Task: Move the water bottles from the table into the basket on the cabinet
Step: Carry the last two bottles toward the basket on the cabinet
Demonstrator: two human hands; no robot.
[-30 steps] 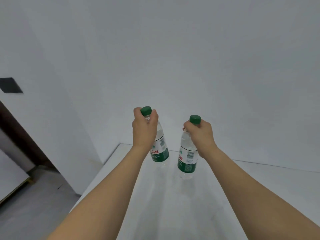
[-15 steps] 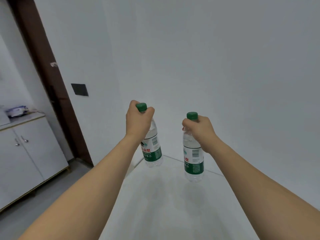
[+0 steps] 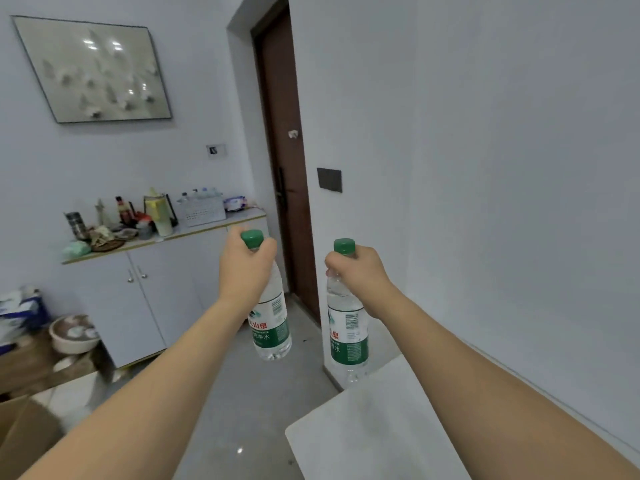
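At the lower right of the frame we see a corner of the white table (image 3: pixel 374 431), its far side running along the plain wall; grey floor fills the lower centre. At the lower left, cardboard boxes (image 3: pixel 24 420) are cut off by the edge.

Above that, in the middle of the frame, our left hand (image 3: pixel 246 268) is wrapped tight round the neck of the left water bottle (image 3: pixel 272 323), just under its green cap, and the bottle hangs tilted over the floor, clear of the table. Our right hand (image 3: pixel 360 275) is closed the same way on the neck of the right water bottle (image 3: pixel 347 337), which hangs nearly upright with its base above the table's far corner; we cannot tell whether it touches. The fingers hide both necks.

Further off, at the middle left, stands the white cabinet (image 3: pixel 156 292), its top crowded with small items too blurred to name. Among them is what looks like the white basket (image 3: pixel 202 210), with bottle tops showing above its rim. A brown door (image 3: pixel 287 161) stands beyond, and a framed picture (image 3: pixel 93 69) hangs upper left.
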